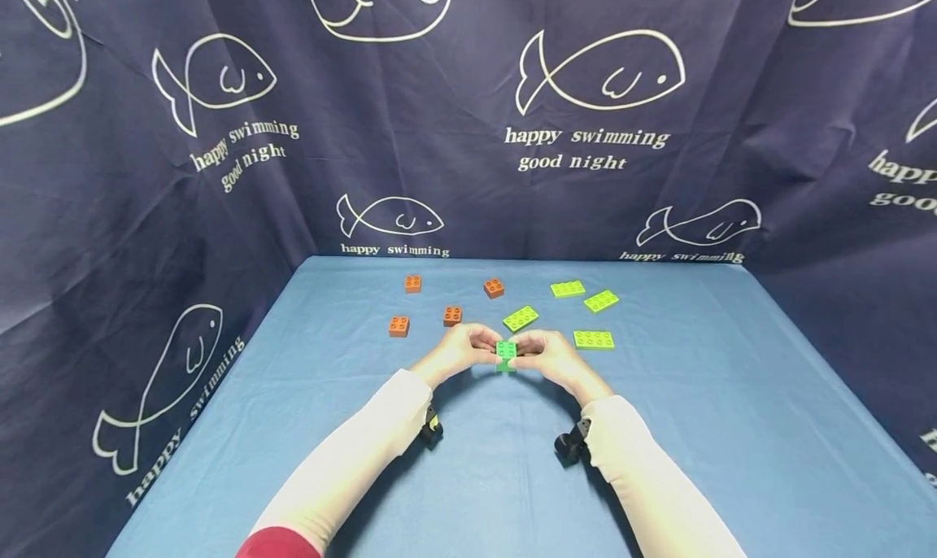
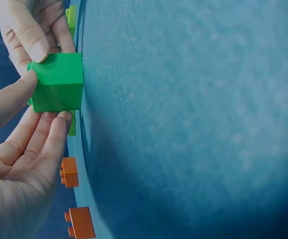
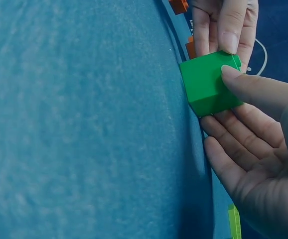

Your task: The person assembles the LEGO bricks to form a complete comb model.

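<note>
A bright green building brick point(image 1: 506, 350) with studs on top is held between both hands, near the middle of the table. My left hand point(image 1: 463, 351) pinches it from the left, thumb on the near side and fingers beneath or behind. From the right, my right hand point(image 1: 551, 359) pinches the same brick. In the left wrist view the brick point(image 2: 58, 82) shows smooth sides, and its studs face away from that camera. The right wrist view has both thumbs on the brick point(image 3: 211, 82).
Beyond the left hand lie several orange-brown studded bricks, one of them point(image 1: 398, 326) nearest the left side. Several flat lime studded bricks, such as this one point(image 1: 594, 340), lie beyond the right hand. A blue cloth covers the table point(image 1: 483, 477); a dark fish-patterned curtain point(image 1: 468, 135) hangs behind.
</note>
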`<state>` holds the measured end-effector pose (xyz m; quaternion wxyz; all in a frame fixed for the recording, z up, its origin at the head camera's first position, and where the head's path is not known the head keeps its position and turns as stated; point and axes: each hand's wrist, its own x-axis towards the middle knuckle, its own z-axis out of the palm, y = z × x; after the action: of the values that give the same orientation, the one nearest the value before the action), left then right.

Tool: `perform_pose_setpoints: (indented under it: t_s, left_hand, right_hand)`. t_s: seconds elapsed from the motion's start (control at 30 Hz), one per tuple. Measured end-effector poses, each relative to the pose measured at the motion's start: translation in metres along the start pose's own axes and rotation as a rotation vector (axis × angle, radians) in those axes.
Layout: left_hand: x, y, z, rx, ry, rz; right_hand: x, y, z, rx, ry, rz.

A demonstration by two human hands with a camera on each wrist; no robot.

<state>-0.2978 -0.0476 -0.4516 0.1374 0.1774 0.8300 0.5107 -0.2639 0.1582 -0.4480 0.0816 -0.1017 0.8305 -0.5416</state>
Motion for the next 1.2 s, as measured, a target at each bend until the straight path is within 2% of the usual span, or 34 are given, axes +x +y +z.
perform_pose_setpoints:
  t_s: [0.23, 0.37, 0.5, 0.67, 1.0, 1.2]
  left_hand:
    - [-0.001, 0.000, -0.011, -0.068, -0.029, 0.017]
    - [0.002, 0.001, -0.021, -0.076, 0.009, 0.051]
    - [0.004, 0.006, -0.034, -0.058, 0.064, 0.051]
    - [0.005, 0.014, -0.046, -0.043, 0.081, 0.040]
    - [0.013, 0.009, -0.064, 0.096, 0.143, -0.033]
    - [0.016, 0.004, -0.072, 0.086, 0.163, -0.091]
  right_hand:
    - [-0.003, 0.005, 0.001, 0.010, -0.024, 0.013]
    - [-0.002, 0.005, 0.003, -0.011, -0.009, 0.038]
    - [-0.001, 0.003, 0.003, -0.025, 0.002, 0.049]
    - [-0.002, 0.001, 0.003, -0.028, 0.007, 0.055]
    - [-0.003, 0.000, 0.002, -0.017, -0.013, 0.043]
    - [-0.004, 0.000, 0.002, -0.021, 0.003, 0.022]
